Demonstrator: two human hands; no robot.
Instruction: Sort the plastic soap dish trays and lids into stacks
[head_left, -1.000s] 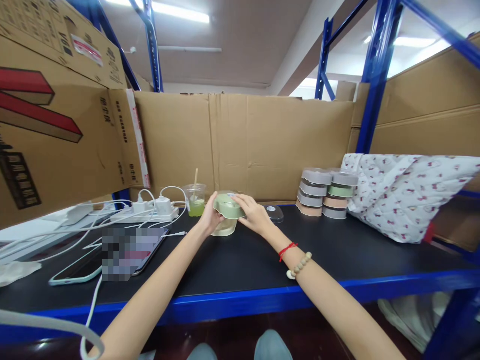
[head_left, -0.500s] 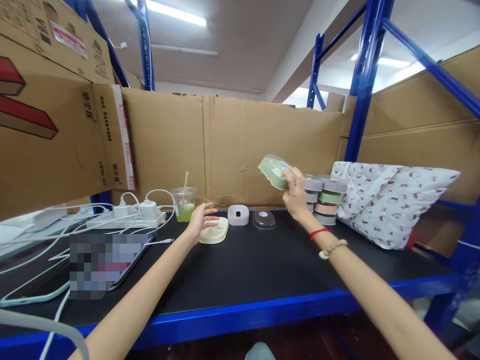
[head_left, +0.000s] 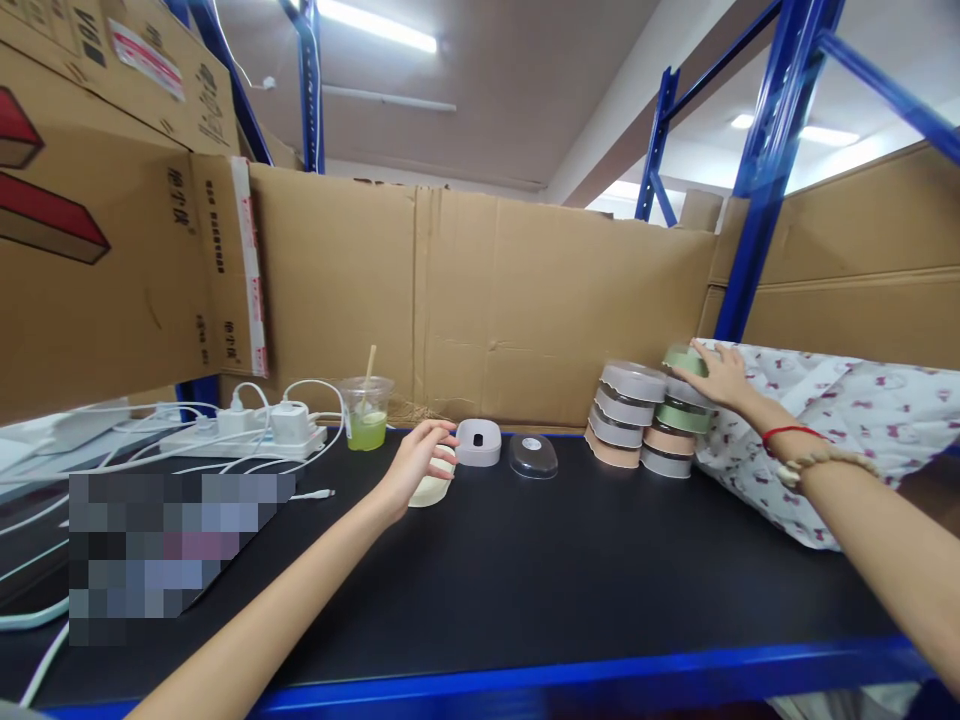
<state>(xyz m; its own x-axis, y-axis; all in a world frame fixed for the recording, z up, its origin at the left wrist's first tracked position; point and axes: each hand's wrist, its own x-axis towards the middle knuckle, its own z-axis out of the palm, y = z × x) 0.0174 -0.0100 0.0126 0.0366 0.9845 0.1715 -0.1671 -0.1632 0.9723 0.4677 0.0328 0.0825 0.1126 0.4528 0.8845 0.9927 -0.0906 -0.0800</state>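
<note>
My right hand (head_left: 722,375) has its fingers on a light green plastic container (head_left: 684,360), at the top of the right-hand stack of lidded containers (head_left: 686,417). Beside that rises a second stack (head_left: 617,410), mostly grey with a peach one at the bottom. My left hand (head_left: 420,462), fingers loosely stretched and apart, is over a cream-coloured lid-like piece (head_left: 433,487) and partly hides it; whether it touches the piece I cannot tell. Right of it lie a pale grey rounded piece (head_left: 478,443) with a dark square opening and a dark transparent cover (head_left: 533,456) bearing a round sticker.
A plastic cup of green drink (head_left: 367,425) with a straw stands by the cardboard wall (head_left: 525,300). Further left are a power strip (head_left: 247,435) with white cables and a blurred-out screen (head_left: 180,540). A patterned white fabric bag (head_left: 847,400) sits right, behind my right forearm.
My right hand has carried the green container rightward and down onto the right-hand stack. My left hand stays by the cream piece. The view has shifted slightly.
</note>
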